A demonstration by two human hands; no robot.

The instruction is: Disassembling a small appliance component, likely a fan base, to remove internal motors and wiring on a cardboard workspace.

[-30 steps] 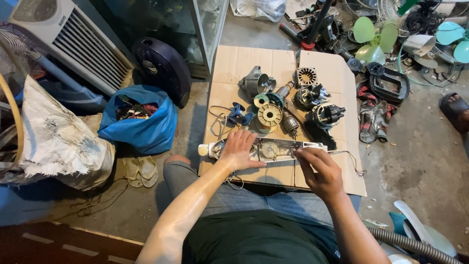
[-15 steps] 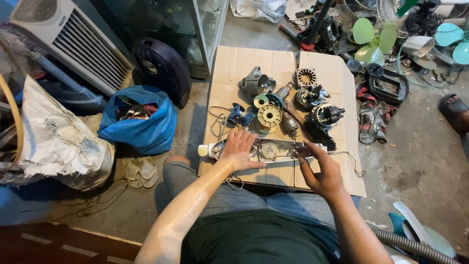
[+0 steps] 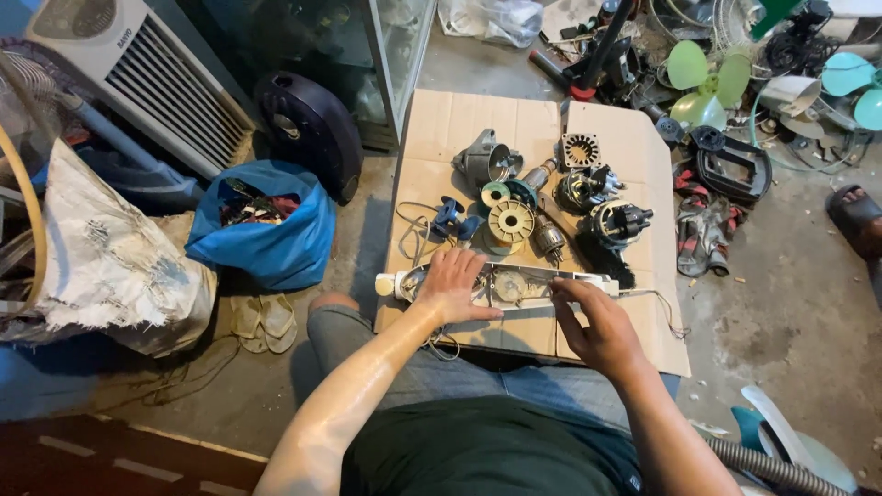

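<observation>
Nearest, the left hand (image 3: 452, 287) lies flat with fingers spread on a long, narrow white plastic housing (image 3: 501, 285) lying crosswise on the flattened brown cardboard sheet (image 3: 459, 129). The right hand (image 3: 597, 323), fingers loosely curled, touches its other end. Beyond stand a cream ribbed plastic spool (image 3: 511, 221) and dark metal motor parts (image 3: 617, 223). A blue cloth bag (image 3: 266, 225) slumps further left.

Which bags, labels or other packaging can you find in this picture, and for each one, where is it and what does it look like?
Blue bag: on the floor left of the cardboard sheet, soft, open-topped, filled with scrap.
White sack: far left, crumpled, torn and dirty.
Clear plastic bag: top centre on the floor, crinkled.
Small dark label: on the white air cooler's top edge, upper left.
</observation>
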